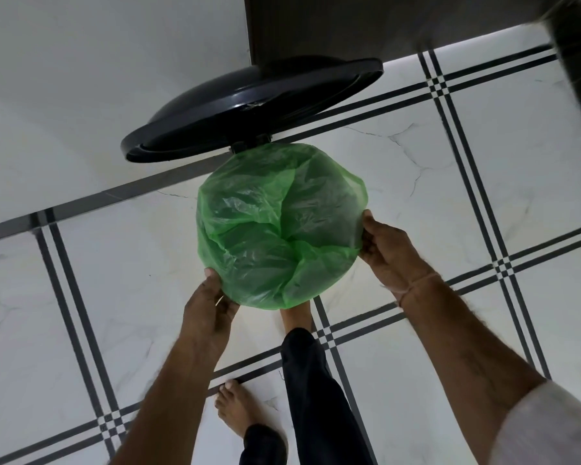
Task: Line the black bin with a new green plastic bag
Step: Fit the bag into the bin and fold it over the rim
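A green plastic bag is spread over the round top of the black bin and hides the bin's body and rim. The bin's black lid stands raised behind it, tilted up against the wall. My left hand grips the bag at the near left edge of the rim. On the right edge, my right hand pinches the plastic. The bag's middle sags in loose folds.
White marble-look floor tiles with black stripe borders surround the bin. A white wall is behind on the left, a dark cabinet panel behind the lid. My bare feet and dark trouser legs are right below the bin.
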Motion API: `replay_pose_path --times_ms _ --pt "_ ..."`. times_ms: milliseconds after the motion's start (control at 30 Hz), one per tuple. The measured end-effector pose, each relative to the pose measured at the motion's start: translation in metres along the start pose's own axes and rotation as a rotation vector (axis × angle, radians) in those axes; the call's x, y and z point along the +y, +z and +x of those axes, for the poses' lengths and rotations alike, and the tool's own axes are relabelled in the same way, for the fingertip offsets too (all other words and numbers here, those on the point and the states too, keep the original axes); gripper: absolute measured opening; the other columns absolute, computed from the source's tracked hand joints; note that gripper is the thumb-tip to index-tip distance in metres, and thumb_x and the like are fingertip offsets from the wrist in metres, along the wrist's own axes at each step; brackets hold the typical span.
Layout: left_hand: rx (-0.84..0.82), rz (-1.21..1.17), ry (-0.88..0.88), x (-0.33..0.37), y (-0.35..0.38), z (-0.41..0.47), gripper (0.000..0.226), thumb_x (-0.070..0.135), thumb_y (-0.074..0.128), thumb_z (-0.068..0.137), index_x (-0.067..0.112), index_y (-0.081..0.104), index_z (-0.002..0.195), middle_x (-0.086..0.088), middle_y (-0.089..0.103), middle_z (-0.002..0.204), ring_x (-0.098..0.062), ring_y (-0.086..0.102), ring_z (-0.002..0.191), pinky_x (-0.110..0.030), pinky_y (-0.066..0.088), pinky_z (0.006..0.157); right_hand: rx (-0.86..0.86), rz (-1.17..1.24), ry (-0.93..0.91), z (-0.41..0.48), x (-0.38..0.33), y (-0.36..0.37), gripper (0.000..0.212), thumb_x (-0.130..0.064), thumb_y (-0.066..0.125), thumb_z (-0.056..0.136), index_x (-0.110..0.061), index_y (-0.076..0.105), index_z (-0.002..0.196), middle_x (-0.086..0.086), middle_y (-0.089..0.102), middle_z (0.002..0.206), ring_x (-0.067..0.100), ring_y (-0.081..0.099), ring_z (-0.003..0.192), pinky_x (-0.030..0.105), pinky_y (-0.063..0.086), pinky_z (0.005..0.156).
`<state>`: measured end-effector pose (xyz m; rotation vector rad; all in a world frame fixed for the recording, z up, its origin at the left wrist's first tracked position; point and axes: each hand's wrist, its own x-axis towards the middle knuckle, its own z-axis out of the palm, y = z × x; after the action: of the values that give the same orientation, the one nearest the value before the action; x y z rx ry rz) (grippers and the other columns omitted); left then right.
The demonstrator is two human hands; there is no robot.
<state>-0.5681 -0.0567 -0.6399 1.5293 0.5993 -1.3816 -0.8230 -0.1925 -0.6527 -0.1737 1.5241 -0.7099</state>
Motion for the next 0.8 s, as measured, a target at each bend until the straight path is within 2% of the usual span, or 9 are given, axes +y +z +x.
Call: replay_pose_path --times_ms 133,200,267,400,500,567,633,700,800 --pt "0.052 0.022 -0.059 0.01 0.003 0.011 0.015 0.023 0.063 0.102 0.014 0.069 0.093 0.0 0.072 0.09 -0.013 0.067 0.084 -0.027 0.061 0.063 0.023 -0.004 0.074 0.008 -0.01 0.006 0.018 -0.018 0.063 0.102 -0.002 0.068 0.097 0.012 0.071 0.096 0.021 0.069 0.086 0.031 0.065 0.071" --pt "0.069 0.082 -0.072 0.015 0.005 0.014 0.015 0.023 0.06 0.103 0.015 0.068 0.092 0.001 0.068 0.087 -0.012 0.062 0.08 -0.026 0.057 0.062 0.034 -0.029 0.066 0.01 -0.012 0.01 0.016 -0.012 0.059 0.103 0.001 0.068 0.102 0.012 0.07 0.094 0.021 0.067 0.085 0.031 0.063 0.073" --pt "0.078 0.135 -0.064 0.016 0.007 0.017 0.017 0.019 0.057 0.105 0.015 0.067 0.092 0.0 0.068 0.088 -0.013 0.061 0.078 -0.027 0.055 0.065 0.03 -0.057 0.052 0.012 -0.013 0.011 0.014 -0.007 0.057 0.103 0.0 0.068 0.103 0.012 0.069 0.096 0.021 0.066 0.084 0.03 0.061 0.067" --pt "0.114 0.174 0.022 0.012 0.002 0.023 0.01 0.005 0.053 0.104 0.012 0.061 0.106 -0.007 0.07 0.1 -0.017 0.066 0.078 -0.03 0.057 0.065 -0.004 -0.04 0.05 0.011 -0.012 0.016 0.017 -0.014 0.055 0.105 -0.005 0.068 0.099 0.013 0.07 0.102 0.024 0.067 0.09 0.039 0.059 0.08" --pt "0.135 0.175 0.113 0.012 0.002 0.017 0.024 -0.008 0.048 0.102 0.012 0.06 0.097 -0.01 0.07 0.09 -0.022 0.065 0.079 -0.037 0.059 0.077 0.012 -0.057 0.006 0.009 -0.011 0.022 0.019 -0.017 0.055 0.106 -0.006 0.068 0.096 0.012 0.071 0.099 0.026 0.068 0.091 0.036 0.062 0.077" --pt "0.118 0.202 0.185 0.01 0.003 0.008 0.03 -0.005 0.045 0.104 0.011 0.065 0.089 -0.005 0.072 0.082 -0.022 0.066 0.08 -0.037 0.059 0.079 0.037 -0.068 0.012 0.007 -0.01 0.024 0.02 -0.018 0.055 0.106 -0.004 0.067 0.1 0.012 0.069 0.1 0.026 0.066 0.091 0.038 0.06 0.079" --pt "0.094 0.189 0.229 0.007 0.004 0.001 0.03 0.008 0.047 0.108 0.01 0.069 0.088 0.0 0.074 0.08 -0.018 0.068 0.079 -0.034 0.059 0.079 0.06 -0.076 0.035 0.007 -0.011 0.024 0.021 -0.02 0.056 0.106 -0.002 0.066 0.105 0.013 0.068 0.1 0.026 0.066 0.089 0.043 0.058 0.08" --pt "0.102 0.114 0.173 0.008 0.006 0.003 0.023 0.009 0.052 0.106 0.009 0.068 0.091 -0.004 0.073 0.09 -0.018 0.068 0.083 -0.034 0.058 0.08 0.076 -0.083 0.07 0.008 -0.014 0.024 0.019 -0.019 0.057 0.105 -0.003 0.065 0.099 0.015 0.068 0.098 0.027 0.066 0.086 0.043 0.058 0.073" --pt "0.08 -0.055 -0.065 0.014 0.005 0.017 0.014 0.016 0.057 0.104 0.007 0.067 0.1 -0.006 0.07 0.108 -0.019 0.068 0.096 -0.037 0.059 0.088 0.063 -0.045 0.154 0.01 -0.016 0.022 0.022 -0.016 0.053 0.107 -0.004 0.064 0.092 0.012 0.075 0.083 0.025 0.07 0.079 0.037 0.062 0.053"
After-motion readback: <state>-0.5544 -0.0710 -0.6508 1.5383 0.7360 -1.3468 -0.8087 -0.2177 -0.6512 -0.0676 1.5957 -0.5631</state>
